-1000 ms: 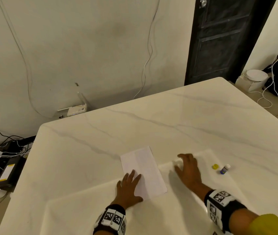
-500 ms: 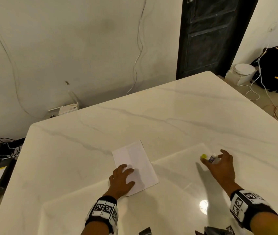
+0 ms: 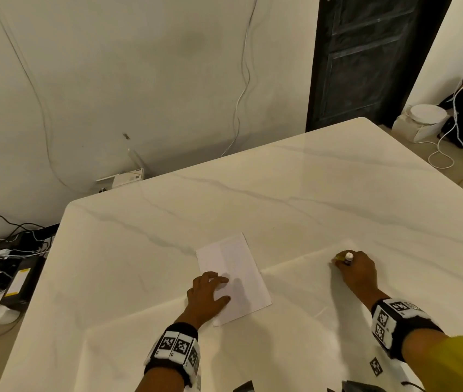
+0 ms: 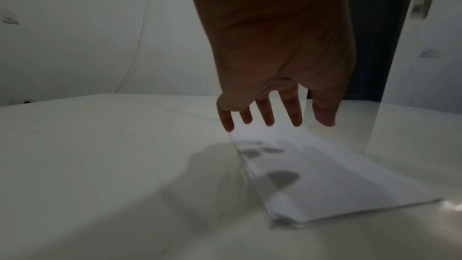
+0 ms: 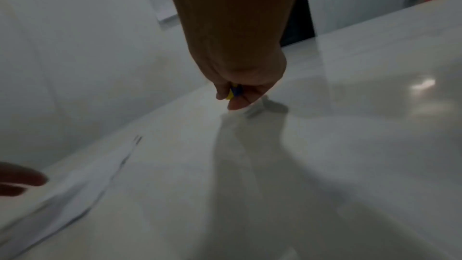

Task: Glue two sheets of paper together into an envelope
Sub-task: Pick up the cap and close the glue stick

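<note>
Since 1 second ago, the right hand (image 3: 356, 271) has left the spot beside the paper and gone out to the right, where its fingers now curl round the small glue stick (image 3: 348, 256) that lay free on the table then; the yellow cap (image 3: 337, 257) that sat beside the stick is now tucked against the same fingers. From the right wrist view a blue and yellow bit shows pinched in that hand (image 5: 240, 90), with the fingertips down at the tabletop; whether the cap is held or only touched cannot be told.

Nearest the person, both wrists carry bands with black and white markers, and a yellow sleeve (image 3: 462, 363) covers the right forearm. A loose marker tag (image 3: 375, 366) lies on the table by that arm.

Next out, the left hand (image 3: 207, 298) rests on the near left corner of the white paper (image 3: 233, 275), fingers spread and straight, pressing it flat. The left wrist view shows those fingers (image 4: 265, 114) above the sheet (image 4: 337, 181), which looks like more than 1 layer at its near edge.

Farther off, the marble table (image 3: 281, 199) runs to a pale wall with hanging cables (image 3: 241, 89) and a dark door (image 3: 371, 58).
</note>
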